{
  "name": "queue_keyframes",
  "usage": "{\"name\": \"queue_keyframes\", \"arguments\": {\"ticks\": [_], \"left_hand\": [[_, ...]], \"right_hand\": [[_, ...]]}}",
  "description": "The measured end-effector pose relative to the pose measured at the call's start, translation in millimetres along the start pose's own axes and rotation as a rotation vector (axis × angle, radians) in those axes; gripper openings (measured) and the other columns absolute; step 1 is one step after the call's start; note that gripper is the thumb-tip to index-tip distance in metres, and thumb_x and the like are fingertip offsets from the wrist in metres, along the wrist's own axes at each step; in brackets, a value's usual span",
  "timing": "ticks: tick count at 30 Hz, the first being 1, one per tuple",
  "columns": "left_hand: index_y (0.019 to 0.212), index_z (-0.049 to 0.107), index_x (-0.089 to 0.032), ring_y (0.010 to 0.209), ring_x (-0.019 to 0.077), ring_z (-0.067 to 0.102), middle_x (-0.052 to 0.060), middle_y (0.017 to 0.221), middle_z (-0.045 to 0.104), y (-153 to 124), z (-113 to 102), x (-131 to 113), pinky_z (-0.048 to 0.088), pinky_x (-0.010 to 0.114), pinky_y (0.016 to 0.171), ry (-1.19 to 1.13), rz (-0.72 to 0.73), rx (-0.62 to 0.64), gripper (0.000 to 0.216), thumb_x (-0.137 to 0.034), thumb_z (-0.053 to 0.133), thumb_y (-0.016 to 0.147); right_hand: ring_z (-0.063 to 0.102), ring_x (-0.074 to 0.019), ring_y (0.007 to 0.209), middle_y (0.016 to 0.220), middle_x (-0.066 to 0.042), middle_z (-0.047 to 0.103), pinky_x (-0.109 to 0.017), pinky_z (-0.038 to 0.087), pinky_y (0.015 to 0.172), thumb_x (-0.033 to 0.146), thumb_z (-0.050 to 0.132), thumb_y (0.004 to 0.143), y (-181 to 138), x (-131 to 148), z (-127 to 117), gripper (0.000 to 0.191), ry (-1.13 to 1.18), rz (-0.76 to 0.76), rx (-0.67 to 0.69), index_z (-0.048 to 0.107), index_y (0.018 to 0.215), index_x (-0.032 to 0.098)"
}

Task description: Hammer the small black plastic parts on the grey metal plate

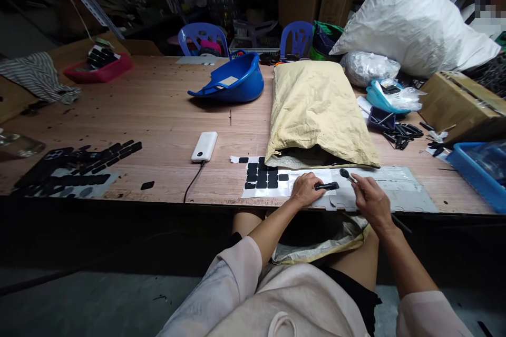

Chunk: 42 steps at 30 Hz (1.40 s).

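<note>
Near the table's front edge, my left hand (305,189) is closed on one end of a small, glossy black elongated piece (329,186). My right hand (371,201) pinches a thin, light-coloured stick with a round black head (344,173); its exact kind I cannot make out. The black head is a little above and right of the piece, apart from it. Under both hands lies a grey-white board (403,187). Left of my left hand, a white sheet carries rows of black rounded-square stickers (262,175).
A filled yellow sack (312,108) lies behind my hands. A white power bank (204,146) with a cable and a blue basket (233,81) are to the left. Black parts (403,134), a cardboard box (462,105) and a blue tray (476,174) are right. An open bag (316,255) rests on my lap.
</note>
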State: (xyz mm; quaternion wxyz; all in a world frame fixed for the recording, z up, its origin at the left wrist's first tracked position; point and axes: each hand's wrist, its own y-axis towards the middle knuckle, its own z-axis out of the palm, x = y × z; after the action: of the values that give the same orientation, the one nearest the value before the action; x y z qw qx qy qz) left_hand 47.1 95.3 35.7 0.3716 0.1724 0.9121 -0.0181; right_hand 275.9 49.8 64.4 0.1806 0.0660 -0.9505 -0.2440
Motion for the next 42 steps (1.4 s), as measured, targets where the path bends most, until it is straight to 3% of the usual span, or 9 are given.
{"name": "queue_keyframes", "arguments": {"ticks": [6,10,19,23,26,30,35,38,42], "left_hand": [[0.096,0.081,-0.024,0.099,0.0228,0.064,0.004,0.096,0.071,1,-1,-1,0.05,0.035,0.091,0.003,-0.005,-0.004,0.014,-0.029,0.08,0.083],[0.094,0.08,-0.024,0.097,0.0226,0.064,0.004,0.094,0.071,-1,-1,-3,0.051,0.035,0.091,0.004,-0.006,-0.01,0.013,-0.029,0.079,0.082],[0.102,0.076,-0.022,0.104,0.0239,0.063,0.006,0.101,0.069,-7,-9,-4,0.05,0.037,0.097,0.034,0.036,0.006,0.014,-0.029,0.074,0.089],[0.115,0.07,-0.021,0.107,0.0219,0.064,0.008,0.111,0.069,-53,-17,-2,0.051,0.034,0.097,-0.062,0.236,0.062,0.021,-0.032,0.058,0.102],[0.118,0.069,-0.022,0.105,0.0219,0.067,0.009,0.112,0.07,-99,-11,8,0.053,0.033,0.095,-0.042,0.353,0.229,0.025,-0.036,0.053,0.104],[0.111,0.072,-0.023,0.1,0.0247,0.072,0.009,0.11,0.073,-127,6,27,0.056,0.035,0.091,0.161,0.083,0.404,0.02,-0.032,0.059,0.1],[0.108,0.076,-0.016,0.111,0.0328,0.072,0.019,0.111,0.076,-118,17,37,0.056,0.041,0.094,0.412,-0.313,0.625,0.023,-0.019,0.056,0.096],[0.113,0.076,-0.015,0.113,0.0335,0.072,0.019,0.118,0.076,-116,11,28,0.056,0.04,0.094,0.397,-0.283,0.657,0.026,-0.022,0.061,0.093],[0.108,0.078,-0.023,0.098,0.0251,0.074,0.007,0.108,0.079,-96,-7,-1,0.056,0.032,0.085,0.1,-0.01,0.644,0.023,-0.029,0.065,0.09]], "right_hand": [[0.061,-0.0218,0.086,0.094,-0.008,0.07,-0.034,0.046,0.073,0.04,0.052,0.099,16,-77,7,0.03,-0.085,-0.126,0.098,0.078,0.106,0.026],[0.057,-0.0232,0.086,0.093,-0.008,0.068,-0.038,0.046,0.079,0.037,0.054,0.097,16,-99,18,0.028,-0.084,-0.139,0.077,0.078,0.107,0.026],[0.053,-0.0244,0.088,0.092,-0.009,0.065,-0.037,0.041,0.08,0.037,0.056,0.094,11,-82,21,0.029,-0.157,-0.015,0.051,0.078,0.107,0.024],[0.052,-0.0248,0.089,0.093,-0.009,0.064,-0.037,0.04,0.081,0.037,0.056,0.093,11,-82,21,0.029,-0.155,0.006,0.068,0.077,0.107,0.024],[0.051,-0.0246,0.088,0.093,-0.01,0.064,-0.037,0.039,0.08,0.037,0.055,0.093,10,-83,22,0.03,-0.155,-0.001,0.062,0.077,0.108,0.023],[0.052,-0.0244,0.088,0.093,-0.01,0.064,-0.037,0.039,0.08,0.036,0.056,0.094,10,-84,23,0.03,-0.167,-0.012,0.054,0.078,0.108,0.023],[0.052,-0.0243,0.088,0.092,-0.009,0.064,-0.036,0.04,0.079,0.035,0.057,0.093,10,-84,23,0.028,-0.189,-0.009,0.053,0.078,0.108,0.023],[0.053,-0.024,0.088,0.093,-0.009,0.064,-0.036,0.04,0.079,0.036,0.056,0.093,9,-84,23,0.028,-0.196,-0.016,0.049,0.078,0.108,0.024],[0.053,-0.0243,0.088,0.093,-0.009,0.065,-0.036,0.04,0.079,0.036,0.056,0.093,8,-83,24,0.028,-0.199,-0.019,0.034,0.077,0.107,0.024]]}}
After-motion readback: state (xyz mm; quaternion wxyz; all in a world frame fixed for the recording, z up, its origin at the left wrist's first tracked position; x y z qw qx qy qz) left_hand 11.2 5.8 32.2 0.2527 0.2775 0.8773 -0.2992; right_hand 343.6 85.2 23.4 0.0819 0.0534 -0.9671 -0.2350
